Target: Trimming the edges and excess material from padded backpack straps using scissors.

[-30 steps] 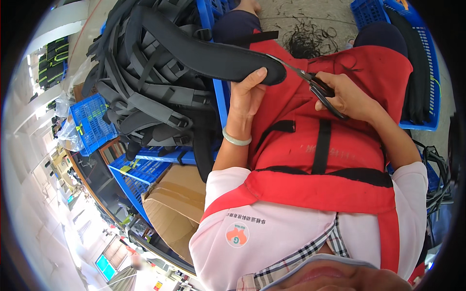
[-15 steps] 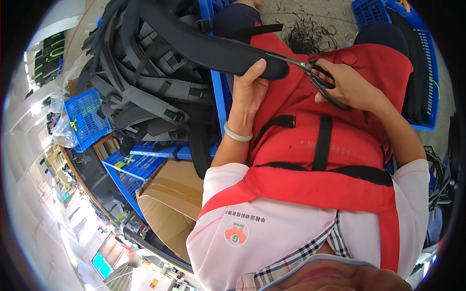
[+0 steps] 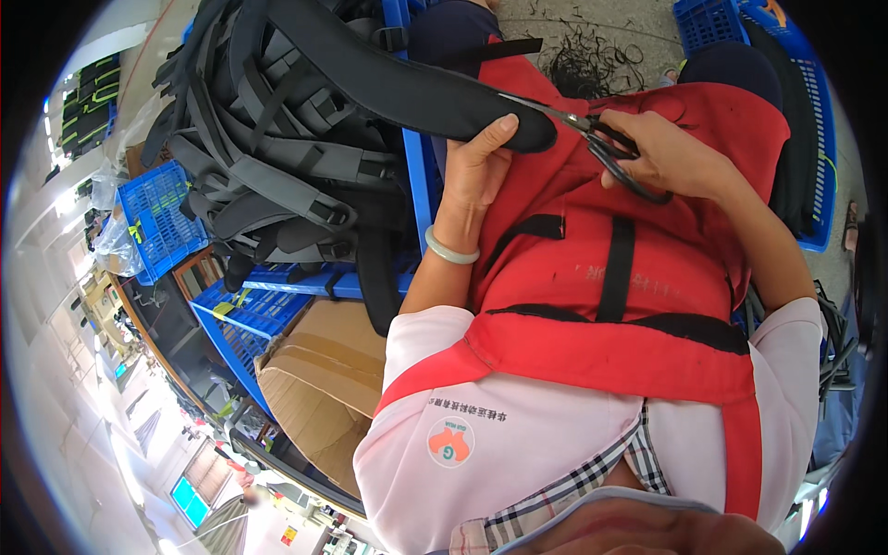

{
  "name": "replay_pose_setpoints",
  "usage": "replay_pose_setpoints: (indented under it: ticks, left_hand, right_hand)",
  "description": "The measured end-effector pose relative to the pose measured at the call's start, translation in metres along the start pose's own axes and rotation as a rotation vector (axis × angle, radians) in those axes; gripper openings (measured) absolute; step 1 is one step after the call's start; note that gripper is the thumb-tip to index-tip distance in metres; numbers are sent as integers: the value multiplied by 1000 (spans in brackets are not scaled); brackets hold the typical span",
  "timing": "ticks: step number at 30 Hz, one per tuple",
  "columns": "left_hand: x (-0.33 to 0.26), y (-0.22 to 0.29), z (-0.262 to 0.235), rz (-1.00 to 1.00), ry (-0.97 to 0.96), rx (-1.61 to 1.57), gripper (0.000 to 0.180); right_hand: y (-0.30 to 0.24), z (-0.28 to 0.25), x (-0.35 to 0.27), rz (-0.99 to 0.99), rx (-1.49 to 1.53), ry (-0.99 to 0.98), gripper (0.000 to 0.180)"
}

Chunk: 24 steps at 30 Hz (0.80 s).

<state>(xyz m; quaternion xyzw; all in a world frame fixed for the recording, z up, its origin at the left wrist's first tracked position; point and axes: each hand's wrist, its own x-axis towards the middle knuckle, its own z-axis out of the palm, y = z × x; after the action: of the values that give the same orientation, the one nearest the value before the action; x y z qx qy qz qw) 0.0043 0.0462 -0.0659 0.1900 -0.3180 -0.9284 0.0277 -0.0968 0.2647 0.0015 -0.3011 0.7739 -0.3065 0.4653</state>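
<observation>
Scissors [image 3: 581, 123]: compared with one second ago, their tip has moved slightly farther along the edge of the black padded strap [image 3: 398, 79], away from its rounded end; the handles sit a little higher.
Strap: its rounded end lies over the upper left part of the red apron [image 3: 675, 240]; its other end is cut off by the upper border.
Left hand [image 3: 478, 166]: it grips the strap near the rounded end, thumb on top; most fingers are hidden beneath.
Right hand [image 3: 661, 157]: above the apron, closed around the scissors handles; I cannot tell how far the blades are parted.
Strap pile [image 3: 287, 176]: left of the apron, grey and black; single pieces are hard to separate by eye.
Thin scraps [image 3: 592, 65]: on the floor beyond the apron, black and tangled.
Blue crate [image 3: 820, 176]: right of the apron, partly hidden by it and the leg.
Cardboard box [image 3: 324, 370]: left of the apron, partly hidden by the shirt [image 3: 546, 435].
Writing: faint, worn print on the apron; on the shirt, a round badge with orange shape, and dark characters, upside down.
</observation>
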Motion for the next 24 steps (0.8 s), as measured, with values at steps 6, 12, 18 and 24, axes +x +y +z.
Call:
replay_pose_setpoints:
  ticks: [6, 12, 18, 24]
  left_hand:
    - [-1, 3, -4, -25, -17, -3, 29]
    - [-3, 4, -13, 10, 51, -85, 34]
    - [-9, 1, -5, 61, 41, 30, 33]
    - [-7, 1, -8, 62, 7, 9, 32]
  right_hand:
    - [4, 2, 0, -10, 180, 42, 34]
    - [5, 11, 2, -7, 44, 54, 46]
    - [-1, 15, 7, -78, -111, 137, 73]
    - [-10, 10, 8, -22, -84, 76, 60]
